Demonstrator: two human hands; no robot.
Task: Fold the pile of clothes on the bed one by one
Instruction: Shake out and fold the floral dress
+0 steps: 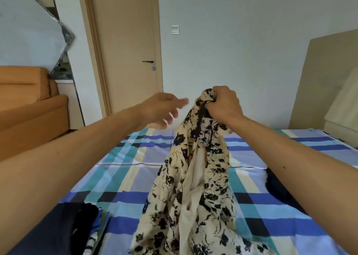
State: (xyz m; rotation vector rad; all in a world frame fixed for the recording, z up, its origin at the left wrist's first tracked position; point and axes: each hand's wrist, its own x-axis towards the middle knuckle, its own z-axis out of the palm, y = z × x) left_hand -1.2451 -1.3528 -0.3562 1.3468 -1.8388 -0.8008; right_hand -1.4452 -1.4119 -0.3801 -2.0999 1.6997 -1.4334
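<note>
Above the plaid bed point(124, 177), the right hand point(224, 103) grips a bunched floral garment point(193, 187) not yet folded, the left hand point(162, 109) hovers empty, fingers loose, and dark clothes point(64, 229) lie alongside.

The bed point(126, 177) is spread in wide checks of blue, teal, cream and black. In the middle, the lower folds of a cream flowered garment point(203, 187) bunch on it – the upper part is lifted clear. At the near left edge lies a pile of dark clothes point(64, 231), with a striped piece and something blue showing at its side. Towards the right lies another dark garment point(279, 189) – partly hidden. A pale pillow point(342, 107) sits at the far right end.
</note>
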